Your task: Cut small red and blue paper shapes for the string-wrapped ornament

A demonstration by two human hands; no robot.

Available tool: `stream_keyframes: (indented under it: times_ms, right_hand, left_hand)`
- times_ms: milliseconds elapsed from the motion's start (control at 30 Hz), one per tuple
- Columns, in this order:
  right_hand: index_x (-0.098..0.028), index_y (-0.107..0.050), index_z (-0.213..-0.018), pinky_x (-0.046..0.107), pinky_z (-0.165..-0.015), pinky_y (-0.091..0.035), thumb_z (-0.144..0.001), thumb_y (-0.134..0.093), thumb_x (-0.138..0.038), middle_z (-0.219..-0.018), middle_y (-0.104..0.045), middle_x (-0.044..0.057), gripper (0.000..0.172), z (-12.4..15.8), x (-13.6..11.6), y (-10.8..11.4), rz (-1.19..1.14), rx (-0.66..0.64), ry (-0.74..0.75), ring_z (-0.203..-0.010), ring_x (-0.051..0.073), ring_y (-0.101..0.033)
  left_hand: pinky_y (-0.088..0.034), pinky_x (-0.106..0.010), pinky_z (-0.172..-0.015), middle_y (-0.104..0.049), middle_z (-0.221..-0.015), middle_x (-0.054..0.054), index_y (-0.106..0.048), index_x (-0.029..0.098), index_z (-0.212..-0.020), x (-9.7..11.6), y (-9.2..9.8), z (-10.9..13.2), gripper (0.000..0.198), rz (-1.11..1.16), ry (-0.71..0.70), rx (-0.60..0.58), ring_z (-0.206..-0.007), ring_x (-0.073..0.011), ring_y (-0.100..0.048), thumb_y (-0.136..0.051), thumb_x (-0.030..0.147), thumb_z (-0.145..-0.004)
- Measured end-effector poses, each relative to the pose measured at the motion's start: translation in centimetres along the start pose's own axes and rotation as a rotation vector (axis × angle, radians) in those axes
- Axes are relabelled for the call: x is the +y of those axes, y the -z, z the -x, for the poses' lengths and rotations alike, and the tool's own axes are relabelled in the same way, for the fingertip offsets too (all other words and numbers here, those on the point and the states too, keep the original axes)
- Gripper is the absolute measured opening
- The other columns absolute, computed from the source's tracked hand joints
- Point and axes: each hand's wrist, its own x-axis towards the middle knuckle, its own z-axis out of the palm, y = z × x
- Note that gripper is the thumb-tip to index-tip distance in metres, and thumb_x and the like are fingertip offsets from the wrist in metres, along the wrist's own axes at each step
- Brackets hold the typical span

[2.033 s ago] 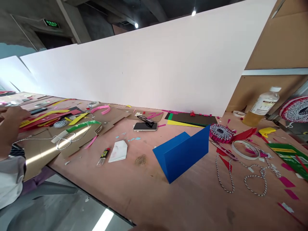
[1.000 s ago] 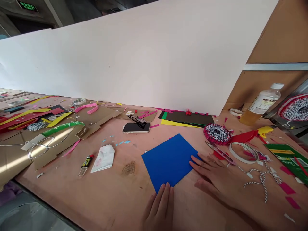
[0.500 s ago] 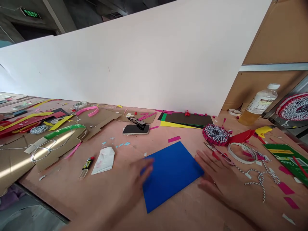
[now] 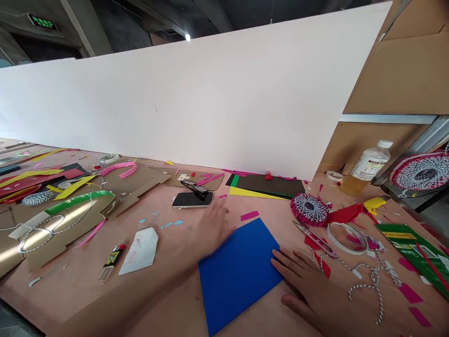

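A blue sheet (image 4: 242,276) lies flat on the pink tabletop in front of me. My right hand (image 4: 305,281) rests palm down at its right edge, fingers stretched out and fingertips on the sheet's border. Over the sheet's upper left edge, my left hand (image 4: 215,224) reaches forward, slightly blurred, with its fingers extended and nothing seen in them. Beyond its fingertips are small pink paper scraps and a phone (image 4: 192,200) with eyeglasses (image 4: 196,188) on top. Scissors (image 4: 314,238) lie just past my right hand, beside a roll of tape (image 4: 347,238).
A round woven black-and-white piece with a red rim (image 4: 309,209) and a bottle (image 4: 366,168) stand at right. Striped cord (image 4: 374,276) lies near my right forearm. At left are a glue bottle (image 4: 112,262), a white tissue (image 4: 140,250) and cardboard (image 4: 136,187). A white board (image 4: 210,107) closes off the back.
My left hand has moved forward and away from the sheet's left side, toward its upper edge. My right hand has settled onto the sheet's right edge. The camera view has shifted slightly.
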Motion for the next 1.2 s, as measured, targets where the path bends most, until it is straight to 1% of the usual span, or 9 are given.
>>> stream_keyframes:
  times_ms: [133,200,300,467,633,800,900,1033,1200]
  right_hand:
    - [-0.031,-0.022,-0.143,0.046,-0.103,-0.035,-0.091,-0.038,-0.048,-0.146,-0.026,0.0,0.057,-0.2,0.6,-0.5,0.116,0.064,0.087,-0.131,0.026,-0.032]
    - [-0.029,-0.029,-0.141,0.043,-0.1,-0.038,-0.09,-0.041,-0.047,-0.143,-0.033,0.001,0.055,-0.2,0.9,-0.5,0.207,0.139,0.122,-0.127,0.025,-0.039]
    - [-0.025,-0.047,-0.132,0.04,-0.095,-0.043,-0.089,-0.045,-0.044,-0.135,-0.048,0.004,0.047,0.0,0.9,-0.1,0.371,0.284,0.147,-0.117,0.026,-0.051]
    - [-0.015,-0.056,-0.123,0.032,-0.095,-0.045,-0.086,-0.052,-0.029,-0.131,-0.052,0.005,0.04,0.1,-0.4,0.1,0.457,0.422,0.286,-0.115,0.022,-0.054]
    - [-0.012,-0.049,-0.129,0.026,-0.089,-0.05,-0.082,-0.051,-0.021,-0.13,-0.051,0.005,0.048,-0.3,-1.2,-0.7,0.38,0.374,0.402,-0.113,0.02,-0.055]
    - [-0.008,-0.014,-0.144,0.03,-0.085,-0.053,-0.079,-0.048,-0.016,-0.132,-0.048,0.009,0.075,-0.5,-1.2,-1.0,0.344,0.347,0.37,-0.113,0.023,-0.055]
    - [-0.007,-0.006,-0.144,0.03,-0.084,-0.054,-0.081,-0.048,-0.021,-0.131,-0.049,0.009,0.078,-0.5,-1.2,-1.0,0.344,0.333,0.355,-0.112,0.024,-0.056]
    - [-0.012,-0.012,-0.144,0.027,-0.087,-0.052,-0.085,-0.051,-0.035,-0.132,-0.048,0.008,0.075,-0.3,-1.0,-1.0,0.281,0.306,0.359,-0.112,0.023,-0.056]
    - [-0.017,-0.033,-0.14,0.025,-0.091,-0.049,-0.085,-0.053,-0.034,-0.134,-0.045,0.005,0.061,-0.1,-1.0,-0.5,0.228,0.246,0.306,-0.115,0.021,-0.053]
  left_hand:
    - [-0.032,-0.036,-0.106,-0.046,-0.136,-0.009,-0.048,0.017,-0.123,6.4,0.5,3.1,0.053,0.173,-0.553,-0.183,-0.127,-0.0216,-0.038,-0.039,0.055,-0.087]
    - [-0.034,-0.03,-0.104,-0.055,-0.128,-0.002,-0.051,0.018,-0.121,8.3,-1.0,4.6,0.034,0.119,-0.669,-0.062,-0.119,-0.0163,-0.047,-0.037,0.033,-0.094]
    - [-0.035,-0.028,-0.102,-0.054,-0.13,0.0,-0.051,0.018,-0.122,9.1,-3.7,5.9,0.032,0.036,-0.684,0.05,-0.119,-0.0154,-0.047,-0.039,0.022,-0.094]
    - [-0.033,-0.029,-0.104,-0.051,-0.132,0.003,-0.054,0.022,-0.118,8.8,-4.5,5.6,0.028,0.081,-0.695,-0.007,-0.122,-0.0155,-0.042,-0.039,0.024,-0.094]
    - [-0.029,-0.029,-0.106,-0.061,-0.114,0.001,-0.057,0.019,-0.109,9.0,-4.2,5.3,0.026,0.181,-0.691,-0.099,-0.112,-0.0157,-0.049,-0.037,0.025,-0.094]
    - [-0.029,-0.029,-0.106,-0.06,-0.115,0.001,-0.055,0.018,-0.112,9.2,-4.3,5.3,0.026,0.183,-0.677,-0.089,-0.11,-0.0157,-0.05,-0.038,0.024,-0.094]
    - [-0.031,-0.029,-0.103,-0.063,-0.107,0.001,-0.058,0.018,-0.106,9.5,-4.4,5.4,0.021,0.149,-0.665,-0.044,-0.106,-0.015,-0.053,-0.042,0.025,-0.092]
    - [-0.031,-0.029,-0.102,-0.066,-0.099,0.003,-0.059,0.018,-0.101,9.7,-4.3,5.7,0.019,0.11,-0.642,0.064,-0.096,-0.0134,-0.057,-0.044,0.025,-0.092]
    - [-0.038,-0.026,-0.093,-0.068,-0.094,0.001,-0.06,0.015,-0.098,9.2,-3.4,6.1,0.018,0.063,-0.661,0.093,-0.091,-0.013,-0.059,-0.043,0.018,-0.091]
